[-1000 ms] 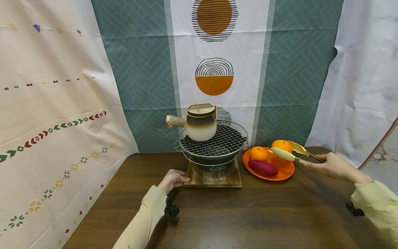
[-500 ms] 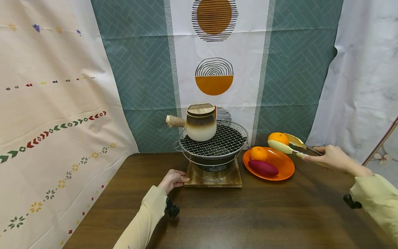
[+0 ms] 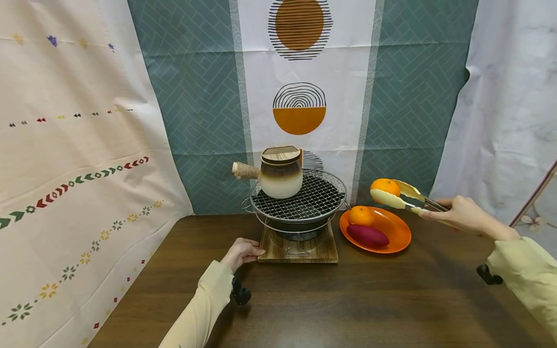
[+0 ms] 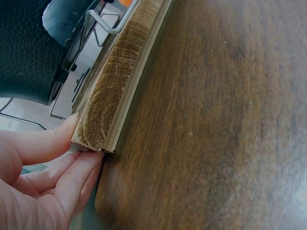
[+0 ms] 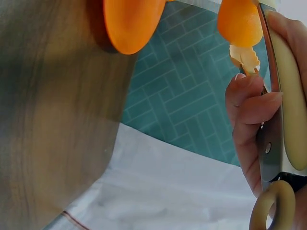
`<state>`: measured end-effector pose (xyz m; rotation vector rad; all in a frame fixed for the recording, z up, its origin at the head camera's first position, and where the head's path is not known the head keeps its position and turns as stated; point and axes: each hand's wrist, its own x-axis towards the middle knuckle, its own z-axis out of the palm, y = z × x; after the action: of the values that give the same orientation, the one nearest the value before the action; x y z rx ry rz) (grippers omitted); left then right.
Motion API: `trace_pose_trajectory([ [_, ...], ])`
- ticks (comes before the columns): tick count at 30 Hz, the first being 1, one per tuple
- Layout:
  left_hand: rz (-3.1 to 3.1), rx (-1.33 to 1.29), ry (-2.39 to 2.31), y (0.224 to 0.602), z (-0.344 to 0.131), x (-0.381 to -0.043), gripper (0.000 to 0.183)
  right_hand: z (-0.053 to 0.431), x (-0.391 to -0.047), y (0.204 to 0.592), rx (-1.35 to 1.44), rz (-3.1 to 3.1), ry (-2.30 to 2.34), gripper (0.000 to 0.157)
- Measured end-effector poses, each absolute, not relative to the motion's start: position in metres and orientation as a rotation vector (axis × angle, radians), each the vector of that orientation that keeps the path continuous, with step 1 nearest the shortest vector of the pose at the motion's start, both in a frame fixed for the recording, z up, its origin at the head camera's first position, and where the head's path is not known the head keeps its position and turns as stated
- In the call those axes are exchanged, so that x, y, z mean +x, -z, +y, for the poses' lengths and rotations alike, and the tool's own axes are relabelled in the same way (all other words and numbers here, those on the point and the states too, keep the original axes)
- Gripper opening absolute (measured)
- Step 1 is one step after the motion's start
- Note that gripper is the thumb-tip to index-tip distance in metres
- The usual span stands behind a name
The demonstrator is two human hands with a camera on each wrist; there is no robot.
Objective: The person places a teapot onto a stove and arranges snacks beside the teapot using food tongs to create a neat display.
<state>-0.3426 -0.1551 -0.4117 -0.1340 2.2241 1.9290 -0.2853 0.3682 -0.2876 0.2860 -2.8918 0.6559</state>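
Note:
My left hand (image 3: 241,252) pinches the front left corner of a square wooden board (image 3: 271,250); in the left wrist view the thumb lies on the top face of the board (image 4: 112,81) and the fingers are beneath. On this board stands a round tabletop grill (image 3: 300,205) with a wire mesh. My right hand (image 3: 472,217) grips tongs (image 3: 388,198) with pale scalloped tips, which clamp a mandarin orange (image 3: 385,186) in the air. Below it is an orange plate (image 3: 399,237), bearing another mandarin (image 3: 360,215) and a purple sweet potato (image 3: 368,236).
A cream-and-brown clay pot (image 3: 281,182) with a wooden lid and a rope-wrapped handle (image 3: 245,170) sits on the mesh's left part. Patterned cloths (image 3: 209,121) hang behind and beside the dark wooden table (image 3: 348,304).
The tongs have lifted the mandarin off the plate, moving up and slightly left with the right hand. My left hand has stayed at the board's corner.

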Motion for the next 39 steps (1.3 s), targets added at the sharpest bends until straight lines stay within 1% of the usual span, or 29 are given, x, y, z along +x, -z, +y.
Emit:
trace_pose_trajectory([
  [5,2.234,-0.133,-1.921,0.413,-0.154,-0.343,0.039,0.363,-0.288,0.280,0.295,-2.894,-0.669,0.046],
  [12,2.240,-0.126,-1.917,0.414,-0.154,-0.343,0.040,0.353,-0.292,0.270,0.301,-2.893,-0.671,0.043],
  [22,2.243,-0.119,-1.917,0.415,-0.155,-0.344,0.039,0.338,-0.300,0.258,0.313,-2.916,-0.677,0.057],
  [28,2.244,-0.125,-1.909,0.413,-0.154,-0.344,0.040,0.328,-0.302,0.251,0.351,-2.903,-0.706,0.050],
  [31,2.239,-0.126,-1.907,0.412,-0.154,-0.344,0.040,0.323,-0.302,0.245,0.371,-2.907,-0.725,0.057],
  [34,2.236,-0.130,-1.905,0.411,-0.154,-0.344,0.040,0.317,-0.302,0.240,0.377,-2.922,-0.742,0.072],
  [37,2.234,-0.128,-1.904,0.412,-0.154,-0.344,0.040,0.310,-0.303,0.236,0.382,-2.932,-0.751,0.074],
  [39,2.232,-0.131,-1.908,0.412,-0.154,-0.344,0.040,0.305,-0.305,0.233,0.393,-2.936,-0.764,0.071],
])
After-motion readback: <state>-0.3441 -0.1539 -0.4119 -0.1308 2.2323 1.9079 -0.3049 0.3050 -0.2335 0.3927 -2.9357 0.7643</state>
